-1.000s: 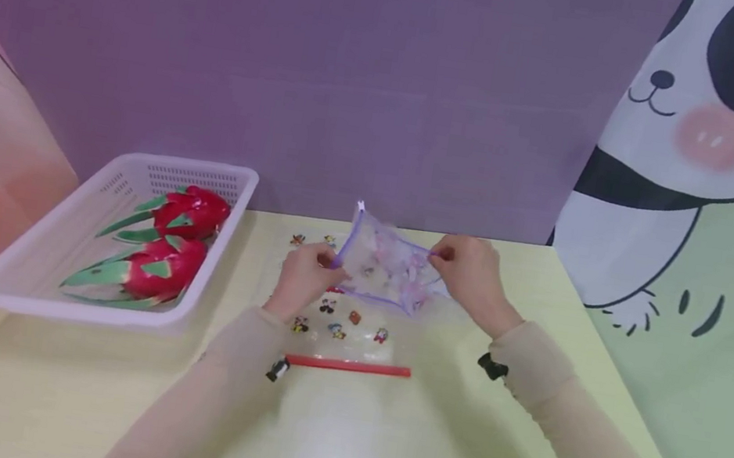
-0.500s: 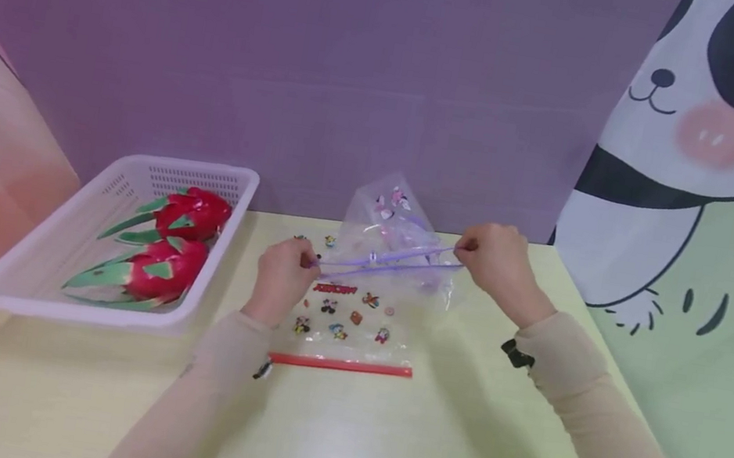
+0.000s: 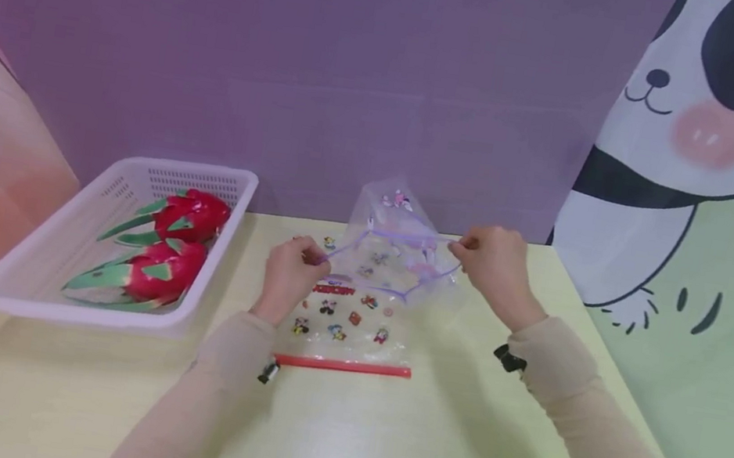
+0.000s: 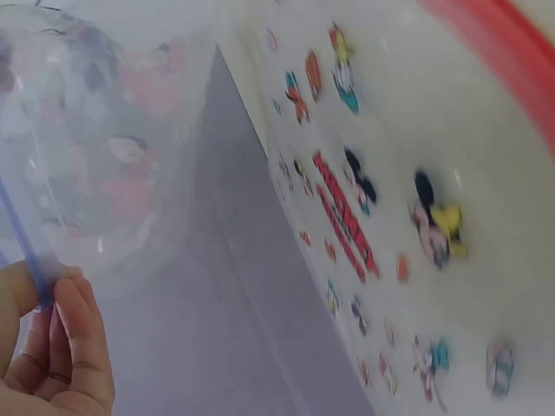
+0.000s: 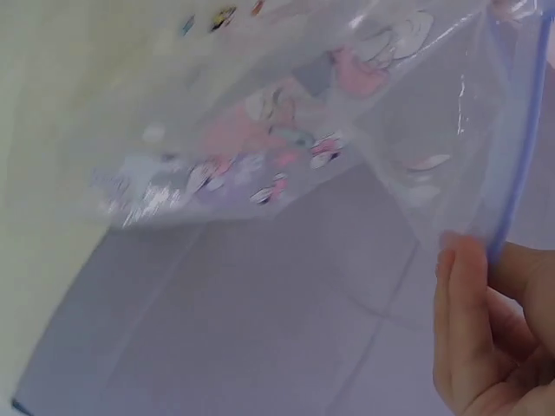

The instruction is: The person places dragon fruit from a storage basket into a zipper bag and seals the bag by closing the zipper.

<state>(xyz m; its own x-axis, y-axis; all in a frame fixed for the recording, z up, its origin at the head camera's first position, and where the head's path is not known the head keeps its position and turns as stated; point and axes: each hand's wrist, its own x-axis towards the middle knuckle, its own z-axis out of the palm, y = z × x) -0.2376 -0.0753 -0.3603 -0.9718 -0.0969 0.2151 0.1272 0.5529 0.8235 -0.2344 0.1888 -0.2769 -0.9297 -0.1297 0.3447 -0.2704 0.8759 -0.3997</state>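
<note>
My left hand (image 3: 291, 275) pinches one end of the purple-edged mouth of a clear zip bag (image 3: 372, 265) printed with pink cartoon figures. At the opposite end of that mouth, my right hand (image 3: 496, 268) pinches the edge between thumb and fingers. The mouth gapes wide toward me in the head view, and the bag's body rises behind it. In the right wrist view the purple zip strip (image 5: 525, 147) runs down into the fingertips. Beneath, a second clear bag (image 3: 349, 345) with a red zip strip and small cartoon prints lies flat on the table (image 3: 336, 438).
A white plastic basket (image 3: 77, 310) stands on the left of the table, holding two red dragon fruits (image 3: 165, 266) with green leaf tips. A purple wall covering (image 3: 360, 85) rises behind the table's far edge. A panda picture (image 3: 708, 137) is on the right wall.
Both hands drew apart, stretching the purple-edged bag's mouth, then came slightly nearer each other as it spread into a wide opening. The bag's body swung up behind. The red-zip bag stayed put.
</note>
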